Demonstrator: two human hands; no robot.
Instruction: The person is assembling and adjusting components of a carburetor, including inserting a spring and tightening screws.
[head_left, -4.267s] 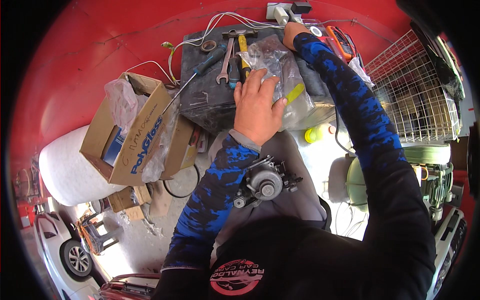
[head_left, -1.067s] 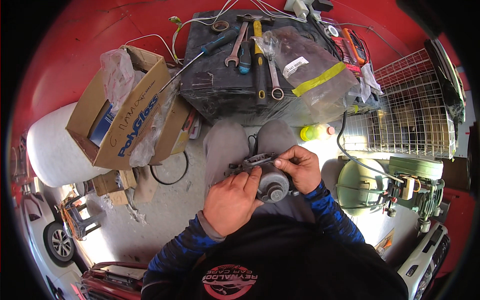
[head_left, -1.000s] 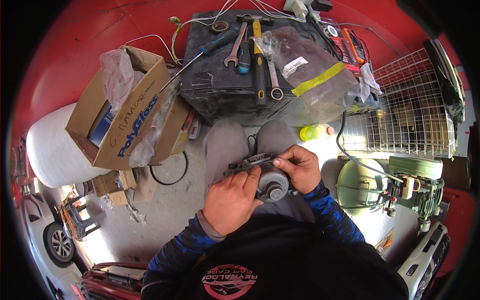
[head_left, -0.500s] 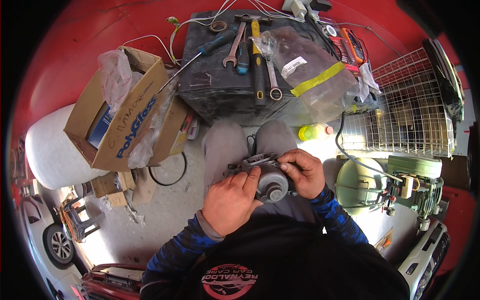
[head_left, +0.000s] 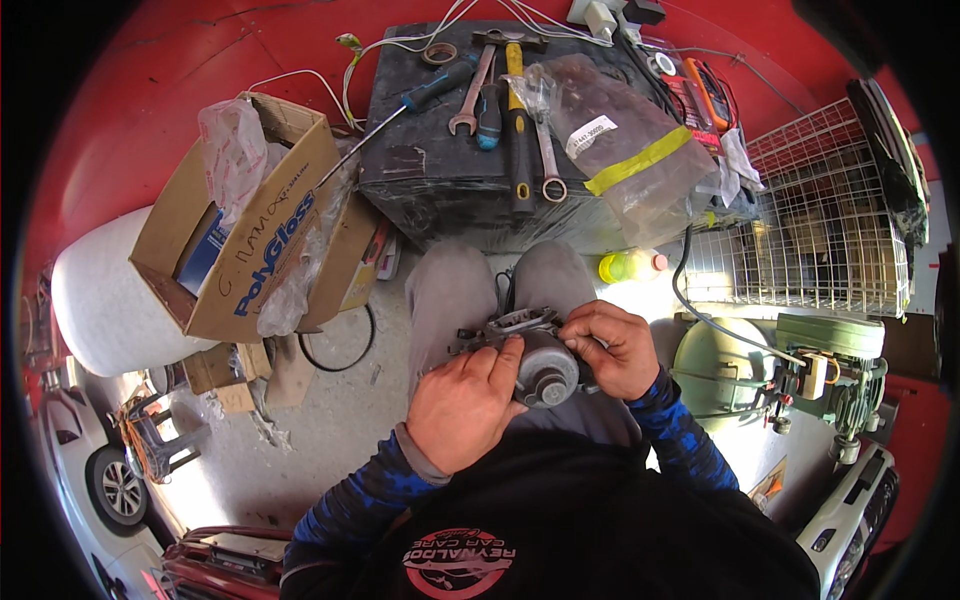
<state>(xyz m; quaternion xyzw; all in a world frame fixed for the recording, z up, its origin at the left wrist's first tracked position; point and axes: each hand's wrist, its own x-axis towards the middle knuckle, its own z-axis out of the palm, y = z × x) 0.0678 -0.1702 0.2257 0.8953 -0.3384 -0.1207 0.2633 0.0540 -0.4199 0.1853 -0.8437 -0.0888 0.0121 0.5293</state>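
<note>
A grey metal car part (head_left: 546,368) with a rounded housing and a stepped round end rests on my lap between my thighs. My left hand (head_left: 464,402) is wrapped over its left side, fingers pressed on the housing. At the part's upper right edge, my right hand (head_left: 613,346) has thumb and fingers pinched together. Whatever lies between those fingertips, if anything, is too small to tell. Brackets and an opening show on the part's far side, partly covered by my left fingers.
Ahead stands a black wrapped box (head_left: 440,205) bearing a hammer (head_left: 517,120), an open-end wrench (head_left: 472,95), a ring spanner (head_left: 549,165), screwdrivers (head_left: 432,90) and a plastic bag (head_left: 630,130). A cardboard box (head_left: 265,240) is at left; a wire cage (head_left: 800,215) and green compressor (head_left: 725,365) at right.
My right fingers have curled in closer together at the part's edge, and the hand has shifted slightly right. The left hand keeps its hold on the part.
</note>
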